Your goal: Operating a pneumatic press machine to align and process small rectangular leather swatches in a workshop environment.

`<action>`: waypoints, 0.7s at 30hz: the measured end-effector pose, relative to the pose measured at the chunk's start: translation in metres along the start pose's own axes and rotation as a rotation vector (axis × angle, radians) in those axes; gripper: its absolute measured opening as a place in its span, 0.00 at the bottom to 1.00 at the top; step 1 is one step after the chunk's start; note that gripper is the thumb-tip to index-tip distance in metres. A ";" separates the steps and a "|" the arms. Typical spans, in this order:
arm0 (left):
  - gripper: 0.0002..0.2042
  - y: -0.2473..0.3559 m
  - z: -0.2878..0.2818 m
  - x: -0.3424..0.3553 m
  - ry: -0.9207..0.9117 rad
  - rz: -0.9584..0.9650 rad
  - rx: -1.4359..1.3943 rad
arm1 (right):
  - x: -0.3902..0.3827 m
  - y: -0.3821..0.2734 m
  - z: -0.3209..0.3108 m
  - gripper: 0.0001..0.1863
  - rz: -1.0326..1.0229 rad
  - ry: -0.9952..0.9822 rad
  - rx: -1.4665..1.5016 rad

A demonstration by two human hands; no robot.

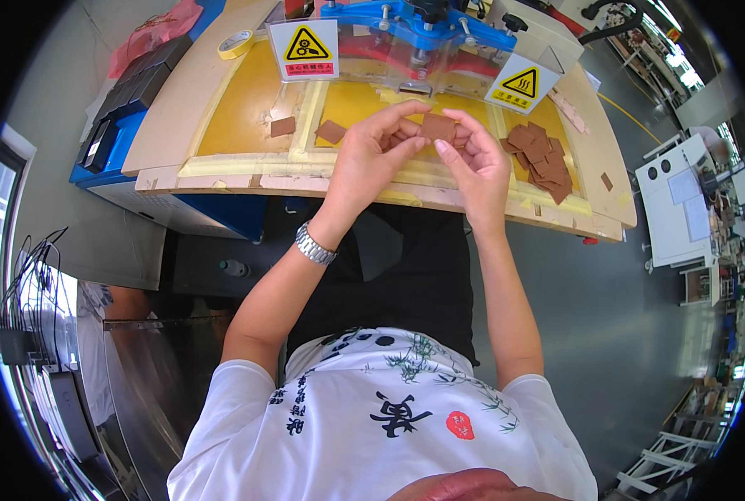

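Between my two hands is a small brown rectangular piece (437,127), flat like leather or card, raised above the yellow work surface. My left hand (378,149) pinches its left edge between thumb and fingers, and a metal watch sits on that wrist. My right hand (477,157) grips the same piece from the right side. Left of my left hand, another brown piece (330,131) lies on the yellow mat, and a further single piece (283,126) rests farther left. A loose pile of brown pieces (544,160) spreads to the right of my right hand.
A blue-framed press machine (426,29) stands behind my hands, with clear guards carrying a left warning sign (305,50) and a right warning sign (514,83). A yellow tape roll (236,44) lies far left, near black boxes (143,75). One brown scrap (607,181) sits near the table's right edge.
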State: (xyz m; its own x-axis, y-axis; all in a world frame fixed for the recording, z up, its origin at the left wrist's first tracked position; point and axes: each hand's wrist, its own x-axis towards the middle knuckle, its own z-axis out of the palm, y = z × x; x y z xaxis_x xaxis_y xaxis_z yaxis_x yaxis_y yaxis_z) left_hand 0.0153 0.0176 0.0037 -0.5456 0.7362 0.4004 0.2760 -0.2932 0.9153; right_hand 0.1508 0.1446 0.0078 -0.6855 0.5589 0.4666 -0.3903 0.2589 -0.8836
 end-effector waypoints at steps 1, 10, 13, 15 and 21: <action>0.22 0.000 0.000 0.000 -0.005 -0.005 0.003 | 0.000 -0.001 0.000 0.23 0.003 0.002 0.005; 0.21 -0.002 -0.001 0.000 -0.016 -0.004 -0.012 | 0.000 0.001 -0.001 0.23 0.005 -0.001 -0.004; 0.21 -0.001 -0.001 0.000 -0.014 0.004 -0.005 | 0.001 0.002 -0.001 0.23 0.006 -0.005 -0.010; 0.21 0.000 -0.001 0.000 -0.013 0.007 -0.001 | 0.000 0.001 0.000 0.23 0.009 -0.005 -0.014; 0.20 0.000 -0.001 0.000 -0.018 0.009 -0.002 | 0.001 -0.001 0.001 0.24 0.007 -0.014 -0.016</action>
State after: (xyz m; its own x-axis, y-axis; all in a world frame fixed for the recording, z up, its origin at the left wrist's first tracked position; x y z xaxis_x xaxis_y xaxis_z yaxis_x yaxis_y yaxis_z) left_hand 0.0148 0.0171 0.0042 -0.5290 0.7443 0.4077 0.2795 -0.3009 0.9118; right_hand 0.1505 0.1442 0.0090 -0.6967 0.5496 0.4610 -0.3756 0.2681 -0.8872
